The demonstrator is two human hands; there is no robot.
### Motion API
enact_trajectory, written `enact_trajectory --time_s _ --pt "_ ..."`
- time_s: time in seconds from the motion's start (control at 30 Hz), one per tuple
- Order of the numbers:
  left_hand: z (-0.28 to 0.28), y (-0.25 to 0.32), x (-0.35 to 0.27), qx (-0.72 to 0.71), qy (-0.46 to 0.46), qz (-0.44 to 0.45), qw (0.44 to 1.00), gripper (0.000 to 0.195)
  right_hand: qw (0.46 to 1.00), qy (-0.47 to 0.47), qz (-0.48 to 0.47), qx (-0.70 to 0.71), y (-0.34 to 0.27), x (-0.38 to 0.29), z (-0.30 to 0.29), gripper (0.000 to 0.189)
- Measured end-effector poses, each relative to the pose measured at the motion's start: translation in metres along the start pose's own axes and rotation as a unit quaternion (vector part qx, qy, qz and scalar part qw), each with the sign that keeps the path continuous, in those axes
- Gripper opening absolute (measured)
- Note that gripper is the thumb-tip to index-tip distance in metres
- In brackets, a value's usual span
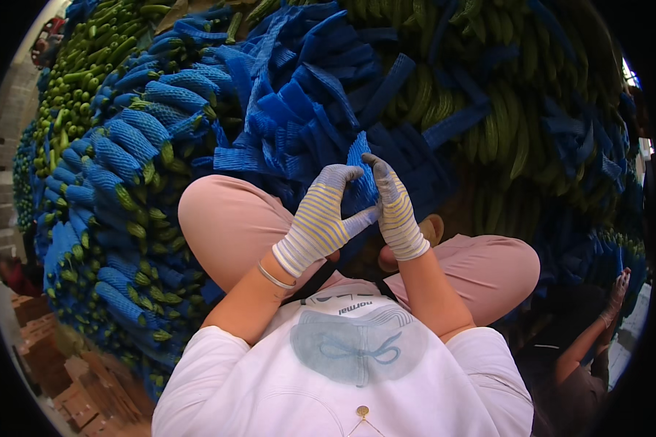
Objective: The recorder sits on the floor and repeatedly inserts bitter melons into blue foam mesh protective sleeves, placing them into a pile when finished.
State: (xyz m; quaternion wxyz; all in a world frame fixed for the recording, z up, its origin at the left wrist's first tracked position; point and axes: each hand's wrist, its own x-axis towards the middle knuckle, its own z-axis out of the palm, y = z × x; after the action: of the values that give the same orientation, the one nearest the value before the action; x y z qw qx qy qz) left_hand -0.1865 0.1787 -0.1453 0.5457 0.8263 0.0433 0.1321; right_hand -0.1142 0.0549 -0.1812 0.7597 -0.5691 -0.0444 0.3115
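Note:
Both hands wear striped knit work gloves and meet in front of my crossed legs. Between them stands a blue foam net sleeve. My left hand is at the sleeve's left side, its thumb reaching across the lower part. At the right side, my right hand has its fingertips by the sleeve's upper edge. The sleeve looks flat; whether anything is inside it cannot be seen. Just beyond the hands lies a heap of loose blue foam net sleeves.
Bitter melons in blue net sleeves are piled at the left, bare green ones at the right. Cardboard boxes stand at the lower left. A co-worker's gloved hand and arm are at the lower right.

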Motion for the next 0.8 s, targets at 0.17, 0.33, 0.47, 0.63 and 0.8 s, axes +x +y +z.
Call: enact_trajectory --time_s 0.17,0.33,0.47,0.63,0.8 --pt "-0.012 -0.008 0.001 0.081 0.026 0.018 0.996 0.032 1.000 -0.009 -0.001 -0.011 -0.012 0.000 0.026 0.059" --pt "0.002 -0.003 -0.005 0.083 0.044 0.052 0.994 0.026 1.000 0.009 -0.013 -0.005 0.025 -0.006 0.010 0.055" --pt "0.022 -0.008 -0.016 0.152 -0.014 0.047 0.987 0.024 0.994 0.060 0.017 0.086 0.031 -0.017 0.000 0.057" --pt "0.003 -0.021 -0.017 0.077 0.029 0.020 0.996 0.017 0.995 -0.057 0.013 0.078 0.014 -0.019 0.022 0.072" --pt "-0.036 -0.038 -0.014 -0.367 -0.059 -0.178 0.911 0.018 0.992 -0.115 0.042 -0.029 -0.003 -0.012 0.009 0.058"
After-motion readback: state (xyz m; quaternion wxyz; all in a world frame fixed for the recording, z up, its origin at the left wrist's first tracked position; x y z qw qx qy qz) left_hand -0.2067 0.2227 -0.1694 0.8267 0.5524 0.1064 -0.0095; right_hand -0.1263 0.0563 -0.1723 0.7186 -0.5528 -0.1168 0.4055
